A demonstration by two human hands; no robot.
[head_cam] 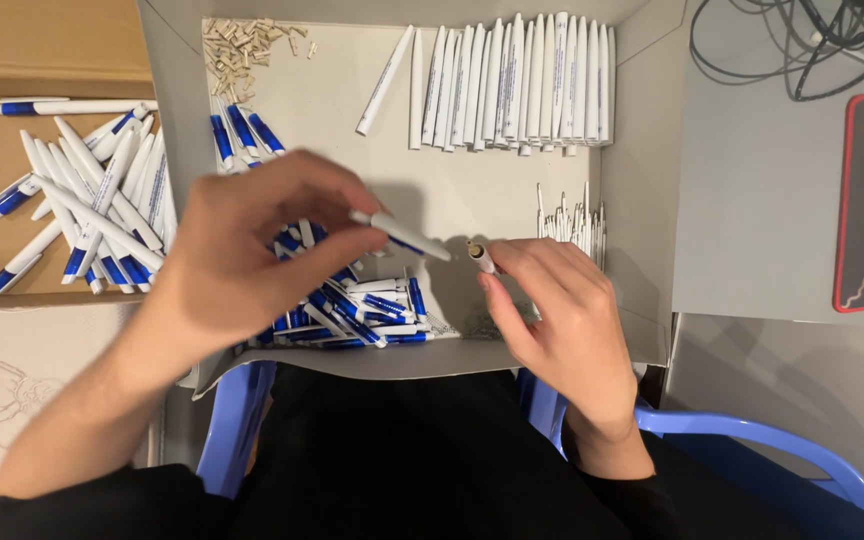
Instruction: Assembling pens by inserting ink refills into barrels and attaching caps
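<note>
**Two hands, two pen parts over a grey tray**

The left hand pinches a white pen part with a blue end between thumb and fingers. The fingers are closed tight on it. The part sticks out to the right and tilts down a little.

The right hand holds a small pen piece between thumb and first finger. Its open round end points up and to the left. The two parts are near each other but do not touch.

Both hands are above a flat grey tray. Under the left hand lies a messy pile of blue and white pen parts. At the top of the tray is a neat row of white pen barrels. In the top left corner sits a heap of tiny tan bits. Thin white sticks stand in a bunch just above the right hand.

To the left, a brown cardboard box holds finished white and blue pens.
</note>
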